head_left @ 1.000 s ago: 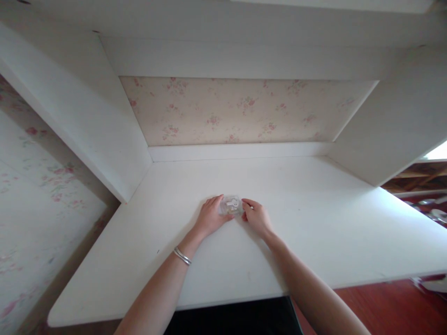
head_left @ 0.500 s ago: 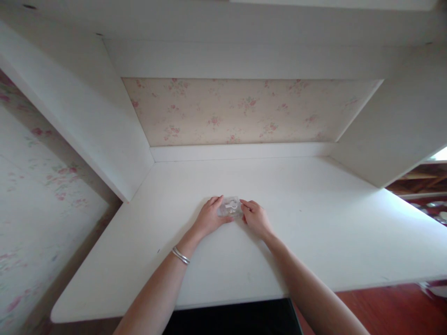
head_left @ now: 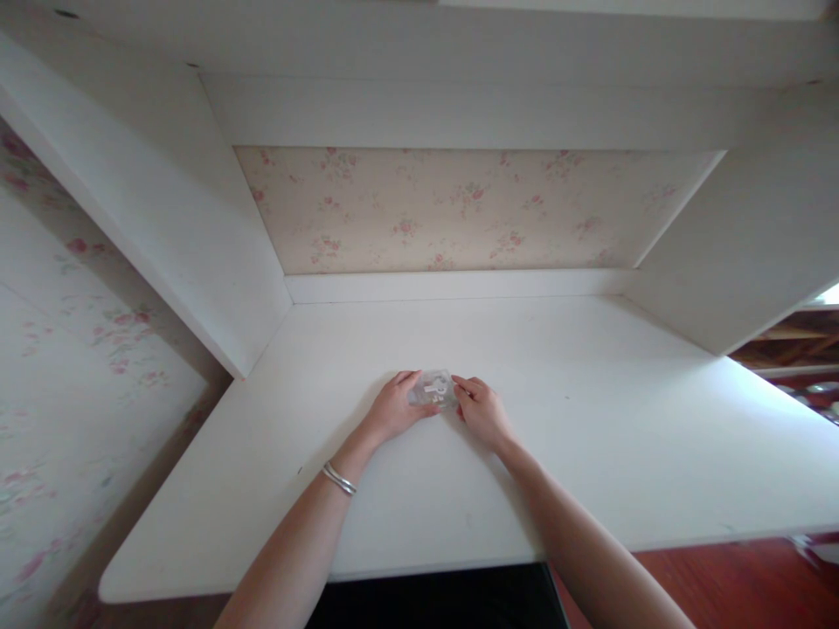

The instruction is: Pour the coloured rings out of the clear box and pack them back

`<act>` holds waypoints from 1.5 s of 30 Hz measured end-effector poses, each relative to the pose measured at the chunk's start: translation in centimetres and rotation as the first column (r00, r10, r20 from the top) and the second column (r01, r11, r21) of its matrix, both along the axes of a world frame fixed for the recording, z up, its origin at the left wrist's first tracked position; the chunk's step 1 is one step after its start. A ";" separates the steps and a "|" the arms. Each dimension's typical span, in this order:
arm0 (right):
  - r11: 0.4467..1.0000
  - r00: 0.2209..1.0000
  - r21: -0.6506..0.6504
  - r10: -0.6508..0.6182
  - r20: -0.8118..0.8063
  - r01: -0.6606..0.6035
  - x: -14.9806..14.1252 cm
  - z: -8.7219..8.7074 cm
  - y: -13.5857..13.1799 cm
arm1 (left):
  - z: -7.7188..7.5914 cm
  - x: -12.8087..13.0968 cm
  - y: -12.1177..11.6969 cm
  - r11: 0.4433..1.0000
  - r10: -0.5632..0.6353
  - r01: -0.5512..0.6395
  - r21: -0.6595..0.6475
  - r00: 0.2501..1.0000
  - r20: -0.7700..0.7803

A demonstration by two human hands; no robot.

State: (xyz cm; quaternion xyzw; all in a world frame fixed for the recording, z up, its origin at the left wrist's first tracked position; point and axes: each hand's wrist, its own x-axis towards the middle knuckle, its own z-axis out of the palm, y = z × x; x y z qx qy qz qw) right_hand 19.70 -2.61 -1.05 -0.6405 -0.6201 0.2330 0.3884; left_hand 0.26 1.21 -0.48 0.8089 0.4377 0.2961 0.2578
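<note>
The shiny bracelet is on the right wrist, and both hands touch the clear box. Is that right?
Not quite: the head view shows the shiny bracelet on the left wrist, not the right. The left hand and right hand do touch the clear box.

From above the near side, the head camera looks forward and down across a white desk (head_left: 590, 445).

The case (head_left: 435, 386) lies on the desk (head_left: 622, 428) between left grip (head_left: 396, 409) and right grip (head_left: 483, 414), wallpaper (head_left: 433, 205) behind.
</note>
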 end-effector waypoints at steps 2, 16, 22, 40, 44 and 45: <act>1.000 1.000 0.013 0.000 0.006 0.000 0.0 -0.1 0.0 | 0.1 0.0 0.0 1.000 -0.001 0.001 -0.009 1.000 0.003; 1.000 1.000 0.000 0.007 0.004 -0.007 -0.4 0.5 -0.3 | 0.3 -0.3 0.1 0.997 -0.051 0.054 -0.050 0.997 0.054; 1.000 1.000 -0.023 -0.022 0.014 0.022 -0.3 0.5 -0.1 | 0.6 -0.6 0.0 0.991 -0.120 0.120 -0.055 0.993 0.016; 0.993 0.996 0.075 0.085 0.037 -0.088 -0.6 1.1 -0.5 | 1.7 0.0 -0.3 0.977 -0.043 0.077 -0.200 0.985 0.166; 0.991 0.994 0.089 0.102 0.038 -0.105 -0.6 1.0 -0.5 | 1.3 -0.1 -0.2 0.972 -0.032 0.075 -0.223 0.981 0.192; 0.990 0.994 0.090 0.105 0.039 -0.108 -0.7 1.0 -0.5 | 1.2 -0.1 -0.1 0.970 -0.030 0.075 -0.229 0.980 0.196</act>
